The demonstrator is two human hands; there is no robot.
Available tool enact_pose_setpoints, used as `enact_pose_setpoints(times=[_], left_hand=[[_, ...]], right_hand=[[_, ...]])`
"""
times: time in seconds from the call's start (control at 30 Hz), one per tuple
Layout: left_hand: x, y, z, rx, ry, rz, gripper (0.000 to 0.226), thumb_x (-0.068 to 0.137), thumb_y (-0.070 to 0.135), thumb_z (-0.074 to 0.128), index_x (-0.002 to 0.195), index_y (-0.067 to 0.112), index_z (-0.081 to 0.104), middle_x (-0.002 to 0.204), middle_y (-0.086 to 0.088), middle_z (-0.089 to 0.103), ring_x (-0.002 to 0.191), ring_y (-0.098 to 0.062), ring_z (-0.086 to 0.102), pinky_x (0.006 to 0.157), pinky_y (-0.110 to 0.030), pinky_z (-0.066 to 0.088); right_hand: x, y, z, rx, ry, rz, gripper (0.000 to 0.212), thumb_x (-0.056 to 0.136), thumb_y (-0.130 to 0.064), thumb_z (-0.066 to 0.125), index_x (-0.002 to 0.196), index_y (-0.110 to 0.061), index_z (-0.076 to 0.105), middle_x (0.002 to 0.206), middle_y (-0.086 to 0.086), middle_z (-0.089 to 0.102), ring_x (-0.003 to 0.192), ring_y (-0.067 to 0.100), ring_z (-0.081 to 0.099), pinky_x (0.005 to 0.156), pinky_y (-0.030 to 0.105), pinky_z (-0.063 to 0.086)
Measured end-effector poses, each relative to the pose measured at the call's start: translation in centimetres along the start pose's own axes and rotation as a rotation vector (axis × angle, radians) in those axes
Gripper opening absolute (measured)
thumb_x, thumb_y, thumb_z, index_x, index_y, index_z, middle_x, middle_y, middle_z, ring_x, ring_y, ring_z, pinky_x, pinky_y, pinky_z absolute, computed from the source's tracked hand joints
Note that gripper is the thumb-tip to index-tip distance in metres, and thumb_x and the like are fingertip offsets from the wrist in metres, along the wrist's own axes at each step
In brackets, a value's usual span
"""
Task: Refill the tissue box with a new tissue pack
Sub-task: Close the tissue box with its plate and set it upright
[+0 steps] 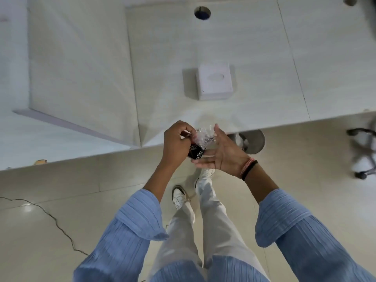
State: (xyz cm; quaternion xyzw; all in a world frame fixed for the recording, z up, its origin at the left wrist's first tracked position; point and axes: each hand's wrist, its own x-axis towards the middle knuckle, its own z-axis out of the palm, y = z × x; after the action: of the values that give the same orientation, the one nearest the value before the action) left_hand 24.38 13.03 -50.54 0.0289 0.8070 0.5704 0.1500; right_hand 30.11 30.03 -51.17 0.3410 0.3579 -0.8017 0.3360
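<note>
A white square tissue box (pixel 214 81) with an oval slot on top stands on the pale desk (pixel 166 64), well beyond my hands. Near the desk's front edge I hold a crumpled clear plastic wrapper (pixel 204 136) with a black printed part (pixel 195 154) at its lower end. My left hand (pixel 178 144) is closed, pinching the wrapper's left side. My right hand (pixel 222 154) has its fingers spread, cupping the wrapper from the right and below. Whether tissues are inside the wrapper cannot be told.
A round cable hole (pixel 202 12) sits at the desk's far side. A grey waste bin (pixel 252 141) stands under the desk edge on the right, and an office chair base (pixel 363 151) is at far right. A cable (pixel 50 216) trails over the tiled floor.
</note>
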Motion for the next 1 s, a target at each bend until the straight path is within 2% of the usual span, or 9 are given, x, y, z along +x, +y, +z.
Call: enact_pose_setpoints(times=[0.07, 0.2, 0.37, 0.47, 0.57, 0.67, 0.8, 0.9, 1.0], left_hand=[[-1.2, -0.8, 1.7, -0.001, -0.023, 0.069, 0.03, 0.062, -0.024, 0.051, 0.067, 0.002, 0.066, 0.076, -0.005, 0.064, 0.07, -0.006, 0.06, 0.067, -0.02, 0.049], [-2.7, -3.0, 4.9, 0.082, -0.176, 0.107, 0.031, 0.069, -0.021, 0.053, 0.07, 0.004, 0.072, 0.089, -0.007, 0.065, 0.081, -0.007, 0.061, 0.076, -0.021, 0.051], [-3.9, -5.0, 8.8, -0.115, -0.404, -0.244, 0.029, 0.088, 0.011, 0.068, 0.115, 0.022, 0.074, 0.119, 0.008, 0.068, 0.105, -0.006, 0.068, 0.089, -0.026, 0.056], [-3.9, -7.0, 11.9, -0.185, -0.465, -0.39, 0.042, 0.087, 0.019, 0.077, 0.127, 0.025, 0.066, 0.124, -0.002, 0.065, 0.103, -0.02, 0.072, 0.081, -0.033, 0.063], [-3.6, -8.7, 15.7, -0.194, -0.423, -0.421, 0.029, 0.081, 0.003, 0.081, 0.109, 0.006, 0.074, 0.099, -0.013, 0.075, 0.085, -0.027, 0.075, 0.073, -0.039, 0.065], [-2.8, -11.0, 19.9, -0.189, -0.286, -0.44, 0.017, 0.078, -0.005, 0.078, 0.092, 0.004, 0.076, 0.079, -0.011, 0.075, 0.069, -0.023, 0.073, 0.067, -0.039, 0.065], [-0.3, -15.2, 25.6, -0.25, -0.276, -0.546, 0.021, 0.083, -0.011, 0.068, 0.102, -0.002, 0.072, 0.092, -0.02, 0.073, 0.079, -0.03, 0.071, 0.068, -0.035, 0.063], [1.7, -17.9, 29.1, -0.314, -0.357, -0.665, 0.031, 0.091, 0.0, 0.065, 0.121, 0.007, 0.067, 0.109, -0.013, 0.07, 0.097, -0.027, 0.069, 0.083, -0.035, 0.06], [3.3, -20.6, 31.0, -0.241, -0.27, -0.702, 0.036, 0.092, 0.006, 0.062, 0.128, 0.013, 0.063, 0.106, -0.002, 0.068, 0.107, -0.022, 0.067, 0.093, -0.041, 0.056]], right_hand=[[-0.6, 1.6, -1.1, 0.01, 0.019, -0.085, 0.074, 0.093, -0.06, 0.058, 0.142, -0.006, 0.05, 0.137, 0.032, 0.059, 0.124, 0.047, 0.061, 0.105, 0.058, 0.049], [-1.3, 3.8, -4.7, 0.003, 0.121, -0.247, 0.037, 0.099, -0.015, 0.062, 0.13, 0.005, 0.059, 0.123, 0.022, 0.066, 0.112, 0.035, 0.068, 0.096, 0.046, 0.059], [-1.8, 5.8, -10.9, -0.024, 0.311, -0.39, 0.024, 0.089, 0.017, 0.055, 0.101, 0.001, 0.068, 0.092, 0.016, 0.075, 0.084, 0.03, 0.074, 0.079, 0.039, 0.065], [-2.0, 6.5, -14.0, -0.09, 0.4, -0.436, 0.029, 0.083, 0.02, 0.061, 0.092, -0.007, 0.067, 0.088, 0.011, 0.073, 0.074, 0.027, 0.073, 0.064, 0.037, 0.065], [-1.2, 7.7, -17.0, -0.221, 0.496, -0.454, 0.028, 0.079, 0.011, 0.075, 0.095, -0.004, 0.058, 0.087, 0.02, 0.072, 0.062, 0.029, 0.072, 0.052, 0.034, 0.06], [0.5, 8.8, -20.5, -0.136, 0.434, -0.492, 0.011, 0.087, 0.01, 0.068, 0.093, 0.002, 0.064, 0.094, 0.023, 0.071, 0.081, 0.033, 0.073, 0.073, 0.041, 0.065], [3.4, 9.8, -26.0, 0.09, 0.363, -0.477, 0.018, 0.094, 0.008, 0.058, 0.092, 0.002, 0.075, 0.096, 0.016, 0.077, 0.095, 0.029, 0.074, 0.092, 0.04, 0.061], [6.6, 10.0, -30.6, 0.041, 0.537, -0.527, 0.017, 0.085, 0.018, 0.063, 0.09, 0.004, 0.073, 0.081, 0.009, 0.079, 0.08, 0.024, 0.075, 0.084, 0.034, 0.063], [10.0, 9.2, -35.6, -0.097, 0.762, -0.524, 0.027, 0.077, 0.021, 0.067, 0.077, -0.006, 0.071, 0.066, 0.004, 0.073, 0.066, 0.022, 0.069, 0.07, 0.033, 0.063]])
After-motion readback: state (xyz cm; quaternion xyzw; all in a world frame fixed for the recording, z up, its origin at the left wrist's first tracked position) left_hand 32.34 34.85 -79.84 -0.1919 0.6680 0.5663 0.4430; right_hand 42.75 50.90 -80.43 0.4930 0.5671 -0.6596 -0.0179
